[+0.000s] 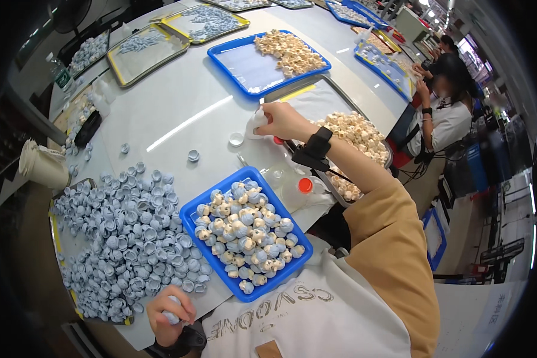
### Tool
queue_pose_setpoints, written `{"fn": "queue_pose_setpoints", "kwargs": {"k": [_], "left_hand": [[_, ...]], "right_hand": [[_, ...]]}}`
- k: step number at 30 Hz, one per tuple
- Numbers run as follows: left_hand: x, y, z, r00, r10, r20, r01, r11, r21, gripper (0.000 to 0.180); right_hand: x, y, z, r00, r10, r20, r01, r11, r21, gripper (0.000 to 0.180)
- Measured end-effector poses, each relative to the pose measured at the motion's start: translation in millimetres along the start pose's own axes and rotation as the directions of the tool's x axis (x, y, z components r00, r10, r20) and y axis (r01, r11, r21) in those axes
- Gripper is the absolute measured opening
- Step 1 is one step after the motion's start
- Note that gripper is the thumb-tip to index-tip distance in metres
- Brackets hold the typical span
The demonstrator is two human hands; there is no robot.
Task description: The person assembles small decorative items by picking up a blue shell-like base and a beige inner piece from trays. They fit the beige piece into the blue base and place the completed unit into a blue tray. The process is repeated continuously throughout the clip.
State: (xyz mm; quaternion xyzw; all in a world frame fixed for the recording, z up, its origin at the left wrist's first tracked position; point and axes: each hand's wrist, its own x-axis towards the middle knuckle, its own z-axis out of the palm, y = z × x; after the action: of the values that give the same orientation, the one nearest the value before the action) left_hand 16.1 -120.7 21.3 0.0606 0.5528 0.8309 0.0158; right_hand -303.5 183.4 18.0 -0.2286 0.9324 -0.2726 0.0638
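My right hand (282, 120) reaches out over the white table and pinches a small white piece (256, 123) beside a metal tray (316, 98) of cream-coloured parts (355, 134). At the table's near edge, my left hand (168, 313) is closed around a pale blue cap (172, 317), next to a large heap of pale blue caps (131, 238). Between my arms sits a small blue tray (194, 212) filled with assembled blue-and-cream pieces (247, 230).
A blue tray (244, 65) holds more cream parts at the back. Yellow-rimmed trays (146, 51) of blue pieces line the far left. A small bottle with a red cap (305, 185) lies near my right forearm. Loose caps (193, 156) dot the table. Other people sit at the right (444, 119).
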Motion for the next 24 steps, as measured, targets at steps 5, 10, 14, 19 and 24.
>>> {"fn": "queue_pose_setpoints", "kwargs": {"k": [5, 10, 14, 19, 24], "left_hand": [[0.1, -7.9, 13.8, 0.986, 0.045, -0.16, -0.052, 0.998, -0.042, 0.056], [1.7, -31.4, 19.3, 0.931, -0.095, -0.353, -0.034, 0.939, -0.342, 0.05], [14.1, -37.1, 47.5, 0.915, -0.141, -0.377, -0.058, 0.881, -0.47, 0.032], [12.3, -33.9, 68.2, 0.94, -0.248, -0.234, 0.154, 0.921, -0.357, 0.025], [-2.2, -32.3, 74.5, 0.935, -0.236, -0.265, 0.168, 0.953, -0.254, 0.03]], "right_hand": [[-46.9, 28.9, -58.5, 0.994, -0.08, -0.07, 0.082, 0.996, 0.024, 0.038], [-120.8, 88.6, -120.7, 0.979, 0.202, -0.027, -0.183, 0.814, -0.552, 0.032], [-138.3, 114.8, -96.2, 0.99, 0.121, -0.067, -0.139, 0.857, -0.496, 0.027], [-141.4, 127.4, -89.5, 0.982, 0.04, -0.187, -0.101, 0.939, -0.328, 0.018], [-157.0, 74.6, -88.4, 0.929, -0.034, -0.368, -0.045, 0.978, -0.204, 0.018]]}}
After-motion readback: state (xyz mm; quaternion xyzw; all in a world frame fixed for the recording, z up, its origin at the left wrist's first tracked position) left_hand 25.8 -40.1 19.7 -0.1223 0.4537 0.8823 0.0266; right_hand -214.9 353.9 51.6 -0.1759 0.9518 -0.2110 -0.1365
